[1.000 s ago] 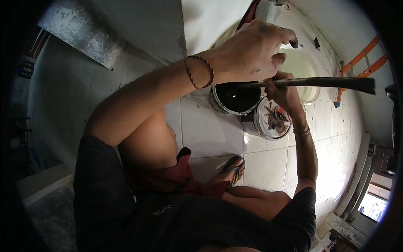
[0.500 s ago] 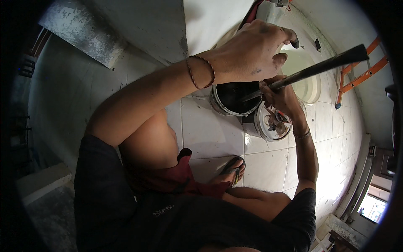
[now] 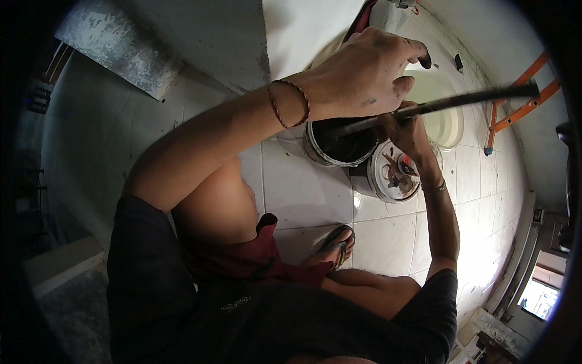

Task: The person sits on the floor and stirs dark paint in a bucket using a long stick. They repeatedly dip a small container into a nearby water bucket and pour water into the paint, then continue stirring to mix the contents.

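My right hand (image 3: 403, 130) is wrapped round a long dark stick (image 3: 470, 101). The stick's lower end slants down into a bucket of black liquid (image 3: 357, 136), perhaps paint, and its upper end points off to the right, blurred by motion. Above the bucket hovers my left hand (image 3: 370, 73), thumb and forefinger apart, with nothing visible between them. Dark smears mark its fingertips; its other fingers are mostly hidden. Beside the black bucket, under my right wrist, stands a lidded pail (image 3: 388, 188) with stained objects on its lid that I cannot make out.
Behind my hands is a large pale tub (image 3: 451, 130) holding whitish-green liquid. An orange ladder-like frame (image 3: 524, 112) leans at the far right. A mottled grey panel (image 3: 121, 45) is at the upper left. My sandalled foot (image 3: 338, 246) rests on the white tiles.
The stick has swung within my right hand's grip: its upper end is lower and farther right, and its shaft lies flatter. My left hand has hardly moved.
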A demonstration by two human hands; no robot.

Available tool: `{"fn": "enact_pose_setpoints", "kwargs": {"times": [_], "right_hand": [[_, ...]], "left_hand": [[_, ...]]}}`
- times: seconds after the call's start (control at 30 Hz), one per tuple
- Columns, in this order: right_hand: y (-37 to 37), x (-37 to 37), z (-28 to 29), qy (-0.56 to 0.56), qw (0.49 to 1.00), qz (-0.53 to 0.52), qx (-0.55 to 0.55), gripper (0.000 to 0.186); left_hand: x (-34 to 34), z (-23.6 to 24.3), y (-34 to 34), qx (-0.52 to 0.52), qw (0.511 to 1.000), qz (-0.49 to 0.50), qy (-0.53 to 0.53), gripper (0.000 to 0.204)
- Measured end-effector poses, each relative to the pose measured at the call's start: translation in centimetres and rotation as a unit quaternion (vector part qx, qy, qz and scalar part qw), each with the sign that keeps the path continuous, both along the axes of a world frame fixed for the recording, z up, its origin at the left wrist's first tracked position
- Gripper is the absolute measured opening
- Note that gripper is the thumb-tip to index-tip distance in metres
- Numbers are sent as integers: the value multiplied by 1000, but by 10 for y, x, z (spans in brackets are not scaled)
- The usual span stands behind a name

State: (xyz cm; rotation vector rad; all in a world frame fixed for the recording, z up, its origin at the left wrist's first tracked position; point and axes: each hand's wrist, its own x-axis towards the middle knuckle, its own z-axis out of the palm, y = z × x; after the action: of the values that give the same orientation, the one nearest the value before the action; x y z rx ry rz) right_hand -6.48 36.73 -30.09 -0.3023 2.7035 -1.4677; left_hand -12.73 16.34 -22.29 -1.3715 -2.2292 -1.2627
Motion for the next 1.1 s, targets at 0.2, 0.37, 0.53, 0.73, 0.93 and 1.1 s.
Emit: {"fn": "enact_pose_setpoints", "kwargs": {"times": [0.2, 0.37, 0.53, 0.73, 0.93, 1.1], "right_hand": [[6, -4, 0, 22, 989, 48, 138, 28], [0, -2, -2, 2, 999, 27, -19, 27], [-4, -1, 3, 54, 993, 31, 104, 28], [-7, -2, 0, 25, 1000, 19, -4, 29], [-3, 0, 2, 17, 995, 14, 99, 27], [-5, 1, 2, 8, 1000, -7, 21, 28]], "left_hand": [[0, -1, 0, 5, 1000, 20, 20, 33], [0, -1, 0, 2, 1000, 5, 11, 35], [-1, -2, -2, -7, 999, 12, 34, 35], [-1, -2, -2, -1, 1000, 5, 3, 35], [1, -1, -2, -6, 999, 26, 18, 35], [0, 1, -2, -4, 1000, -4, 13, 34]]}}
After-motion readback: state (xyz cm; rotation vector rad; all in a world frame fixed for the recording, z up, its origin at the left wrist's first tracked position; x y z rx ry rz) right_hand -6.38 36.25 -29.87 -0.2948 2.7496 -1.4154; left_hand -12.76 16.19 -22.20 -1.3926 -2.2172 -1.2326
